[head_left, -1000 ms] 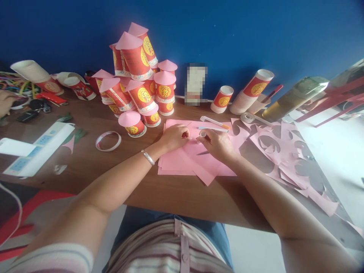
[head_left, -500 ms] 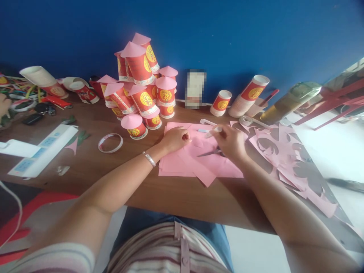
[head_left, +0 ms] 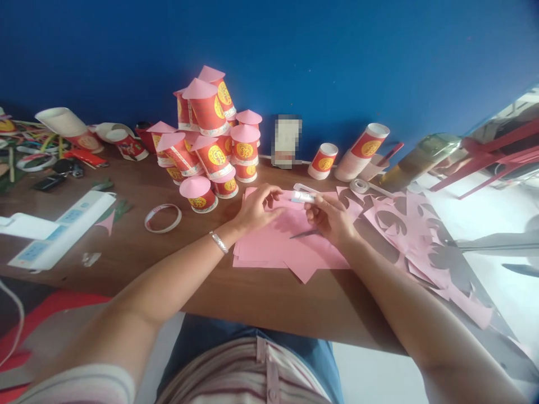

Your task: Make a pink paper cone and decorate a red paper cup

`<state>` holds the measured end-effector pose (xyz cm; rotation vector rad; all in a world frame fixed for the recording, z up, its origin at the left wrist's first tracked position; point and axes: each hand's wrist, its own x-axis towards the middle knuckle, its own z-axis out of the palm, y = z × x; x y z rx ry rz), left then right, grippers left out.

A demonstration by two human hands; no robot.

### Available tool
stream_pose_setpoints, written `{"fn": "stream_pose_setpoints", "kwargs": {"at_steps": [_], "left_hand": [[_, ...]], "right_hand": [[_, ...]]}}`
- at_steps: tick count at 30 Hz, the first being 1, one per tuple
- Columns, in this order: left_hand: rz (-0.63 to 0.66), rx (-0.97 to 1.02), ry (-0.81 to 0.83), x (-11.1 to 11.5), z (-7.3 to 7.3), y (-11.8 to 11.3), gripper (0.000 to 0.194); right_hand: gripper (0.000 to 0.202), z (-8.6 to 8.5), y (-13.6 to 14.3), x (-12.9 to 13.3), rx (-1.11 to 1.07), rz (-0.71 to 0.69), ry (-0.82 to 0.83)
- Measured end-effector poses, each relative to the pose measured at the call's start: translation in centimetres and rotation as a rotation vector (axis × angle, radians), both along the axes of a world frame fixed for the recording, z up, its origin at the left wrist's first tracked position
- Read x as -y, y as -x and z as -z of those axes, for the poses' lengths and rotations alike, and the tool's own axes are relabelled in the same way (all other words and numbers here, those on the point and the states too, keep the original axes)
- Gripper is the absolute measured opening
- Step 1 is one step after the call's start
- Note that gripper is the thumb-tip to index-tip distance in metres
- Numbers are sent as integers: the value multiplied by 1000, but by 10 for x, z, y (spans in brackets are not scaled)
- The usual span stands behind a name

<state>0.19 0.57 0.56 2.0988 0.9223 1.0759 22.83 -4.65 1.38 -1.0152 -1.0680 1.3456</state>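
Observation:
My right hand pinches a slim white glue stick, held sideways over the pink paper. My left hand is open to the left of it, thumb and fingers apart, with nothing seen between them. Beneath both hands lie sheets of pink paper, one corner jutting past the front edge of the pile. Scissors rest on the sheets, their handles hidden by my right hand. Just behind the glue stick is another white strip-like item, partly covered.
At the back left stand stacked red paper cups with pink cone tops. A tape ring and a power strip lie left. Stacked cups, a tape roll, a bottle and pink scraps occupy the right.
My left hand has opened from a closed pinch. My right hand has come slightly left and down, and the glue stick shows more plainly in it. The whole view has shifted a little.

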Motion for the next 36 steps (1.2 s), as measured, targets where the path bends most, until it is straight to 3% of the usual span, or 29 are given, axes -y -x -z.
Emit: {"fn": "stream_pose_setpoints", "kwargs": {"at_steps": [2,8,21,31,36], "left_hand": [[80,80,39,7,-2,-5,51],[30,59,-4,20,-5,-11,19],[0,118,197,15,-5,-8,36],[-27,12,-78,15,-8,-4,34],[-29,-3,-86,14,-8,-4,35]], "right_hand": [[45,3,3,2,7,-47,5],[47,7,8,4,74,-72,19],[38,-1,4,4,270,64,-196],[33,9,3,3,326,24,-335],[33,13,6,2,343,45,-350]]}}
